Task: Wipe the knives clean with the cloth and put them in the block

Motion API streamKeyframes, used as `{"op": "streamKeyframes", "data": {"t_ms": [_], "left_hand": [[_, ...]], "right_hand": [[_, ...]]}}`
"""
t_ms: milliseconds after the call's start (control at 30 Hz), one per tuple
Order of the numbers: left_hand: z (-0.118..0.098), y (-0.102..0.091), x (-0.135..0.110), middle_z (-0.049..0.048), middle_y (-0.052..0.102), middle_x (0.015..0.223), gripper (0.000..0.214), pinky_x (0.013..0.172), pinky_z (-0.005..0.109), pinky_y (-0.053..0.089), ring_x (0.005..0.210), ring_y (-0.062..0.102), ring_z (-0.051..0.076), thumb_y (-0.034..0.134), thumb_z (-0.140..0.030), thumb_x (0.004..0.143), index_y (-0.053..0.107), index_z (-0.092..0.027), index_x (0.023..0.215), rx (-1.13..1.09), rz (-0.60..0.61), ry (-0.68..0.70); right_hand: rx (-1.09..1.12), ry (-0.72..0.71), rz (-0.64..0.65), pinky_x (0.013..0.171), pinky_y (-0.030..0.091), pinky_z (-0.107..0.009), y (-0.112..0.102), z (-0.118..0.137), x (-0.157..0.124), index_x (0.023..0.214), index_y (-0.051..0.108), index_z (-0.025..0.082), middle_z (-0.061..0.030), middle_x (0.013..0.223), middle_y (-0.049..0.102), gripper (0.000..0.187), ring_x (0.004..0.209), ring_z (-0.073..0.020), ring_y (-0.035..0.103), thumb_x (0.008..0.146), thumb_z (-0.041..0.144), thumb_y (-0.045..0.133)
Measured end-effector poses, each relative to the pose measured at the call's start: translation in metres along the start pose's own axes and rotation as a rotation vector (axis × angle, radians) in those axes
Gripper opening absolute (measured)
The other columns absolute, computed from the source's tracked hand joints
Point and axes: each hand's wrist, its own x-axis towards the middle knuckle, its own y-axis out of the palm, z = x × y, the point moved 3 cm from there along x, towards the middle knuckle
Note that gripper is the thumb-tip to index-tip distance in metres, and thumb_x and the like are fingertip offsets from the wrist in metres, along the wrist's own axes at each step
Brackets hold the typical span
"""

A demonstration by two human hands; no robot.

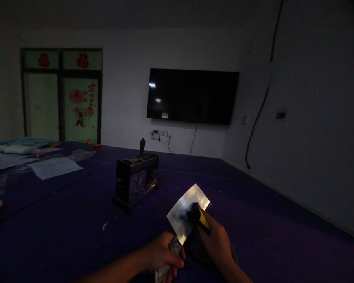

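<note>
- Hands sit low in view, over the purple table (76,236); light is poor.
- Grip, left hand (162,253): fingers wrapped fully round the handle of the cleaver (184,214). The handle shows pale under the fingers; we cannot make out more.
- Cleaver position: held clear of the table between both hands, blade tilted up and away from us, its broad flat face towards the camera.
- Grip, right hand (216,243): closed on a dark pad (196,216) with a yellow edge, pressed against the flat of the blade.
- Handling, our judgement: stiff steel, likely blade-heavy, with a smooth face that may slip under the pad. We would hold it at the handle only and keep fingers on the flat, away from the edge.
- Block (135,181) stands further back on the table, well apart, with one dark grip (142,147) sticking up from its top.
- Papers (54,167) lie far left.
- TV (191,96) hangs on the back wall; a door (61,94) with red cut-outs stands left of it.
</note>
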Motion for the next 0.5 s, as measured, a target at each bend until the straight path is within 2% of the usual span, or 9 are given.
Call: {"op": "streamKeyframes", "data": {"t_ms": [133,300,500], "left_hand": [[0.002,-0.002,0.0,-0.004,0.053,0.044,0.034,0.03,0.014,0.028,0.029,0.043,0.008,0.063,-0.02,0.05,0.05,-0.015,0.08,0.029,0.033,-0.021],[0.004,-0.003,0.0,-0.0045,0.053,0.044,0.033,0.03,0.014,0.027,0.029,0.042,0.007,0.065,-0.019,0.05,0.051,-0.014,0.08,0.029,0.032,-0.02],[0.005,-0.003,0.002,-0.0048,0.053,0.044,0.035,0.031,0.014,0.028,0.029,0.041,0.007,0.068,-0.022,0.05,0.05,-0.014,0.08,0.043,0.014,-0.017]], "right_hand": [[-0.014,0.099,-0.095,0.074,0.046,-0.031,-0.003,-0.008,0.001,0.123,0.045,0.02,-0.0065,0.102,0.063,0.05,0.087,-0.0217,0.061,0.073,0.023,0.046],[0.003,0.165,-0.155,0.075,0.046,-0.033,-0.004,-0.016,0.002,0.123,0.043,0.019,-0.009,0.103,0.062,0.047,0.09,-0.0235,0.06,0.076,0.029,0.045],[0.103,0.097,-0.143,0.08,0.044,-0.032,-0.003,-0.016,0.006,0.12,0.046,0.017,-0.0085,0.108,0.061,0.047,0.095,-0.0226,0.058,0.075,0.027,0.047]]}}
